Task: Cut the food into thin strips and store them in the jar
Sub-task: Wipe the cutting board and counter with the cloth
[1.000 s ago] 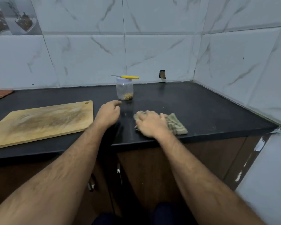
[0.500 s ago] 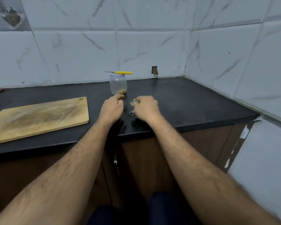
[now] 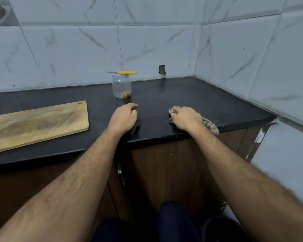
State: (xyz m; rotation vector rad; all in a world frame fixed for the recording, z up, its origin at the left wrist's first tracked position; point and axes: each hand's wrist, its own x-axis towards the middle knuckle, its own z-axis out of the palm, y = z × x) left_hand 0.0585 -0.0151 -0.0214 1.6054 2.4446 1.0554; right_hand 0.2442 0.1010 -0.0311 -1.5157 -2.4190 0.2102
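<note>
Crumpled cloth point(image 3: 210, 124) under the gripping right hand point(image 3: 186, 118) has slid rightward along the tabletop point(image 3: 191, 95), away from the loosely curled, empty left hand point(image 3: 123, 117).

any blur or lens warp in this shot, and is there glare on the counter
Head view: wide-angle warp bows the tile lines and the counter edge; forearms near the bottom smear with blur; jar and knife stay fairly sharp; the counter shows only soft, dull sheen, no hard glare.
</note>
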